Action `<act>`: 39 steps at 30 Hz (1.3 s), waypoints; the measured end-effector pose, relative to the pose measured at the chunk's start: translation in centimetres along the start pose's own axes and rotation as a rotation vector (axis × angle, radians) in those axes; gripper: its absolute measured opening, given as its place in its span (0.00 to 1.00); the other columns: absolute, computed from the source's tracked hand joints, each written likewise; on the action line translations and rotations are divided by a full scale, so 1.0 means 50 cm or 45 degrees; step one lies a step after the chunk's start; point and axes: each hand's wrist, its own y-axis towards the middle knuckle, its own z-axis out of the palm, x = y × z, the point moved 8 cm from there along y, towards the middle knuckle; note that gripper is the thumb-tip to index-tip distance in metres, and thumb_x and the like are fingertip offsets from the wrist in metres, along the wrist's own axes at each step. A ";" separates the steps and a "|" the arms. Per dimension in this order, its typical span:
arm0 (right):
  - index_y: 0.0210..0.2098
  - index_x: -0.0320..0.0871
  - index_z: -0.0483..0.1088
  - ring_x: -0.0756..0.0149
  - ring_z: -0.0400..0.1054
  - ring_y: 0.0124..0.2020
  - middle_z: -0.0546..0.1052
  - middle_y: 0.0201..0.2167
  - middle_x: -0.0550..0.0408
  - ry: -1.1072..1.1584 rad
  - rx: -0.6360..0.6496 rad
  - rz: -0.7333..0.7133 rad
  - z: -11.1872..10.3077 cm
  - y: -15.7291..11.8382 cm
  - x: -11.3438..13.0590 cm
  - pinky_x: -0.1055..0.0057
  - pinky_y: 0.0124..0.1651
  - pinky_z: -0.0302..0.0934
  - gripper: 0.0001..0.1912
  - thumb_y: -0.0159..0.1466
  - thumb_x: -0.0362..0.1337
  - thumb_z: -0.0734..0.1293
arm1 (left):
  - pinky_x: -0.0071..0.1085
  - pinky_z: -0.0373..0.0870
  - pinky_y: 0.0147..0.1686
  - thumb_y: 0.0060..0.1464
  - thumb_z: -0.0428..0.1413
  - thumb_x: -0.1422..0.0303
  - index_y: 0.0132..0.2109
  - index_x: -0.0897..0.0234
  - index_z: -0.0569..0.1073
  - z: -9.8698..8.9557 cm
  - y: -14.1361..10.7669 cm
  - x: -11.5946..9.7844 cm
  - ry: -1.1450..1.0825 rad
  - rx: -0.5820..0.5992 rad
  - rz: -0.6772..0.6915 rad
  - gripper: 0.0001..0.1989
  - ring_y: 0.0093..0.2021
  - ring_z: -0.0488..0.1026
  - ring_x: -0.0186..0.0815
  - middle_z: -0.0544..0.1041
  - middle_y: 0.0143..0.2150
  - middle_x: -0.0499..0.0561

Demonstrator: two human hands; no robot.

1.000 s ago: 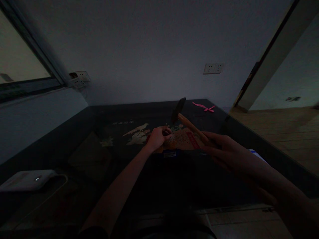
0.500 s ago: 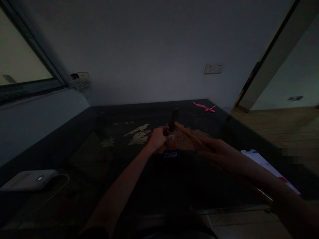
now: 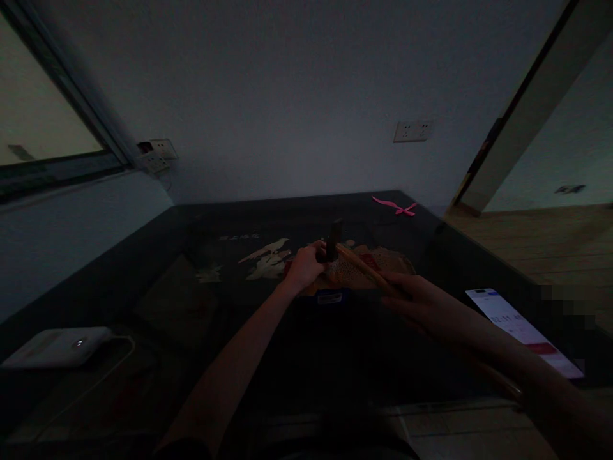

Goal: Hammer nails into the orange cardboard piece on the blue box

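In dim light, a hammer-like tool with a dark head [image 3: 334, 239] and a long wooden handle [image 3: 360, 265] slants over the dark table. My right hand [image 3: 416, 295] is closed round the handle. My left hand [image 3: 306, 267] has its fingers curled beside the dark head, pinching something too small and dark to make out. Under both lies a crumpled orange-brown and red packet or cloth [image 3: 387, 260], with a blue piece bearing a pale label [image 3: 330, 298] at its near edge.
A lit phone [image 3: 522, 329] lies at the right of the table [image 3: 268, 211]. A pink ribbon [image 3: 393, 206] is at the back right. At the left is a white device [image 3: 57, 348] with a cable. Wall sockets [image 3: 412, 131] sit above the table.
The dark tool head has come down slightly towards my left hand, and my right hand has lowered a little with the handle. My left hand has stayed nearly still.
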 end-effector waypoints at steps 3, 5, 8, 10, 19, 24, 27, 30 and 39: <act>0.46 0.42 0.73 0.65 0.69 0.25 0.76 0.29 0.53 -0.004 -0.077 -0.070 -0.016 -0.003 0.012 0.74 0.23 0.63 0.17 0.57 0.35 0.65 | 0.27 0.68 0.35 0.46 0.60 0.71 0.41 0.64 0.72 0.001 0.001 0.005 0.010 -0.003 -0.016 0.12 0.33 0.74 0.33 0.77 0.33 0.48; 0.48 0.41 0.71 0.66 0.68 0.25 0.75 0.29 0.53 -0.002 -0.112 -0.100 -0.023 -0.005 0.018 0.75 0.22 0.62 0.19 0.57 0.35 0.66 | 0.27 0.68 0.35 0.46 0.61 0.72 0.40 0.65 0.72 0.001 0.001 0.006 0.009 -0.016 -0.009 0.12 0.32 0.74 0.32 0.77 0.33 0.48; 0.49 0.41 0.69 0.71 0.63 0.17 0.72 0.23 0.57 0.012 -0.030 0.009 -0.008 -0.003 -0.003 0.77 0.15 0.56 0.19 0.58 0.37 0.64 | 0.26 0.68 0.33 0.46 0.60 0.72 0.41 0.64 0.72 0.002 0.001 0.006 0.009 -0.010 -0.003 0.12 0.33 0.74 0.32 0.77 0.33 0.47; 0.49 0.40 0.68 0.74 0.58 0.13 0.68 0.19 0.61 0.025 0.048 0.101 0.007 -0.003 -0.021 0.78 0.13 0.53 0.18 0.59 0.38 0.63 | 0.26 0.68 0.33 0.46 0.60 0.72 0.42 0.63 0.72 0.003 0.001 0.005 0.018 0.006 0.000 0.13 0.34 0.74 0.33 0.77 0.34 0.47; 0.52 0.38 0.65 0.77 0.53 0.11 0.61 0.15 0.67 0.126 0.024 0.153 0.004 -0.005 -0.018 0.80 0.11 0.48 0.21 0.60 0.38 0.63 | 0.29 0.69 0.37 0.46 0.60 0.72 0.44 0.64 0.71 -0.004 -0.003 0.002 0.035 -0.027 -0.009 0.16 0.35 0.74 0.34 0.77 0.35 0.49; 0.48 0.39 0.67 0.75 0.54 0.12 0.62 0.15 0.65 0.188 0.053 0.150 0.013 0.002 -0.039 0.79 0.12 0.50 0.19 0.59 0.40 0.64 | 0.29 0.69 0.38 0.45 0.60 0.73 0.44 0.64 0.71 -0.003 -0.003 -0.002 0.031 -0.035 0.036 0.16 0.37 0.74 0.35 0.77 0.36 0.49; 0.48 0.41 0.67 0.75 0.55 0.12 0.63 0.17 0.64 0.222 0.025 0.131 0.008 0.000 -0.042 0.79 0.12 0.51 0.19 0.59 0.41 0.64 | 0.30 0.69 0.39 0.46 0.59 0.73 0.45 0.64 0.70 0.000 -0.003 0.002 -0.016 -0.024 0.018 0.17 0.37 0.75 0.35 0.77 0.36 0.49; 0.49 0.41 0.66 0.76 0.55 0.12 0.64 0.17 0.64 0.246 0.019 0.146 0.011 -0.002 -0.045 0.79 0.12 0.51 0.19 0.59 0.40 0.65 | 0.30 0.69 0.38 0.46 0.59 0.72 0.46 0.63 0.69 0.000 -0.004 0.004 0.000 -0.028 0.010 0.17 0.37 0.75 0.35 0.77 0.36 0.49; 0.56 0.40 0.62 0.78 0.51 0.09 0.60 0.14 0.68 0.498 -0.070 0.115 0.018 0.014 -0.077 0.82 0.09 0.48 0.28 0.58 0.41 0.66 | 0.30 0.69 0.36 0.46 0.59 0.73 0.46 0.65 0.69 -0.008 -0.004 0.001 0.033 -0.079 0.069 0.18 0.35 0.75 0.35 0.77 0.34 0.49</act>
